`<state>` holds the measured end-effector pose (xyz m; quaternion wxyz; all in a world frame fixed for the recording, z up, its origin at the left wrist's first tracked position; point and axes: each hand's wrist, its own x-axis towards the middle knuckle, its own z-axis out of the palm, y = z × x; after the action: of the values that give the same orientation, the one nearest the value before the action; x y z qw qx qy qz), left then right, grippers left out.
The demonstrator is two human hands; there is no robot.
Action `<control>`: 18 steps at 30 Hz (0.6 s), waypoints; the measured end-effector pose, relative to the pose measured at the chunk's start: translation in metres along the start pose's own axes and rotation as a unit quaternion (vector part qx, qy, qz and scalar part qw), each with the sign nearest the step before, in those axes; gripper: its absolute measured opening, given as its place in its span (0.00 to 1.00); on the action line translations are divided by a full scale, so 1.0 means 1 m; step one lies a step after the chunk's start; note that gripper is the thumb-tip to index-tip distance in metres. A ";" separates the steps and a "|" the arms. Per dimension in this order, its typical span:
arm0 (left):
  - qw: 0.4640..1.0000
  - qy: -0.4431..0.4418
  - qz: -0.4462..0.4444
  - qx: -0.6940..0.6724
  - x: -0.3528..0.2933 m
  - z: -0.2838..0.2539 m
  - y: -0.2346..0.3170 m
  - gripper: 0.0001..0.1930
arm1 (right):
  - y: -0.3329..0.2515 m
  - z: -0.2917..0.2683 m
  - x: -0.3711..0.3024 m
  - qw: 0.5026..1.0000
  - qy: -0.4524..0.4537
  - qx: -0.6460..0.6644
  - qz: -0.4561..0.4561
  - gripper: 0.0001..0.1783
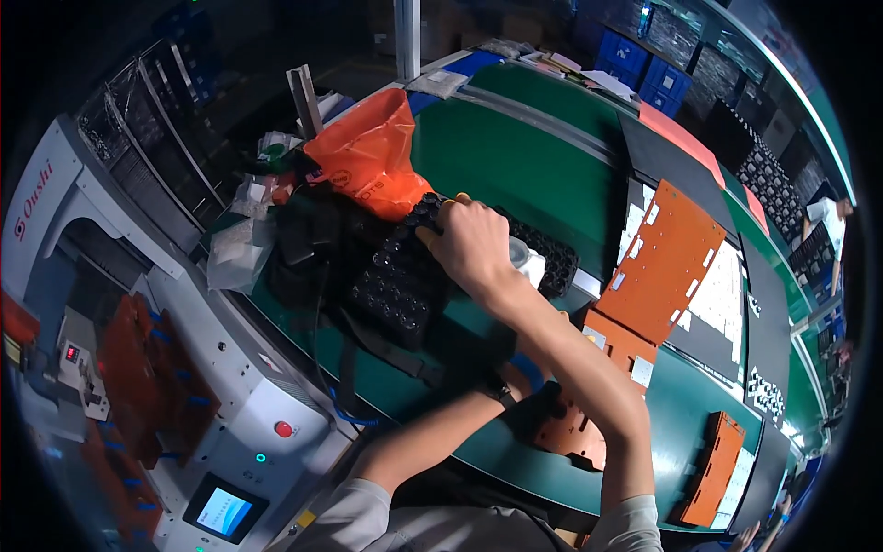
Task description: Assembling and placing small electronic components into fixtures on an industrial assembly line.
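My right hand [471, 241] reaches over the bench with its fingers curled together at the edge of a black tray with round pockets [391, 290]. Whatever its fingertips pinch is hidden behind the hand. Yellow shows at some of the fingertips. My left hand [532, 373] is in shadow below my right forearm, beside an orange fixture plate [575, 432]; its fingers cannot be made out. A dark band circles the left wrist. Just right of my right hand are a white, round-topped container [522, 258] and a second black pocketed tray [558, 262].
An orange plastic bag [372, 152] and clear bags [241, 253] lie beyond the tray. Large orange plates [664, 262] lie to the right on the green bench [515, 138]. A white machine [230, 396] with a small screen and red button stands at left. Another person [828, 216] is far right.
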<state>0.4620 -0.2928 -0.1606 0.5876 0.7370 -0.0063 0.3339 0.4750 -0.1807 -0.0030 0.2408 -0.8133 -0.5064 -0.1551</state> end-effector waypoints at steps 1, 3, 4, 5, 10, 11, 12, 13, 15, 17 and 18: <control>0.991 -0.027 0.006 0.128 0.001 -0.002 -0.001 0.20 | -0.003 -0.002 0.003 1.000 -0.011 0.000 0.005 0.20; 0.966 -0.052 0.012 0.253 0.002 -0.002 -0.001 0.18 | -0.008 -0.009 0.007 0.998 -0.057 0.000 0.025 0.18; 0.981 -0.041 0.020 0.188 0.000 0.001 -0.003 0.17 | -0.012 -0.014 0.009 0.994 -0.101 0.001 0.044 0.17; 0.992 -0.030 0.028 0.122 -0.001 0.003 -0.004 0.17 | -0.013 -0.015 0.011 0.994 -0.100 0.001 0.042 0.17; 0.992 0.008 0.055 0.113 -0.003 0.003 -0.018 0.16 | -0.009 -0.005 0.014 0.997 -0.063 0.027 0.032 0.20; 0.962 -0.003 0.117 0.246 -0.002 0.003 -0.011 0.17 | -0.003 -0.005 0.013 0.997 -0.060 0.022 0.039 0.20; 0.963 -0.009 0.121 0.241 -0.001 0.004 -0.004 0.17 | 0.003 -0.005 0.012 0.995 -0.071 0.038 0.055 0.19; 0.974 -0.021 0.082 0.209 -0.001 0.001 0.003 0.17 | 0.003 -0.007 0.011 0.993 -0.084 0.058 0.066 0.18; 0.994 -0.084 -0.064 0.019 0.000 -0.004 0.003 0.17 | 0.003 -0.012 0.009 0.990 -0.088 0.078 0.079 0.17; 0.990 -0.068 0.001 0.122 0.000 -0.004 0.001 0.18 | 0.004 -0.016 0.006 0.993 -0.043 0.094 0.057 0.17; 0.972 -0.047 0.065 0.222 -0.001 -0.004 0.001 0.18 | 0.007 -0.021 0.002 0.993 -0.037 0.097 0.051 0.17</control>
<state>0.4594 -0.2901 -0.1600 0.3855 0.8617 -0.0077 0.3299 0.4815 -0.1933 0.0135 0.3068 -0.8161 -0.4857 -0.0628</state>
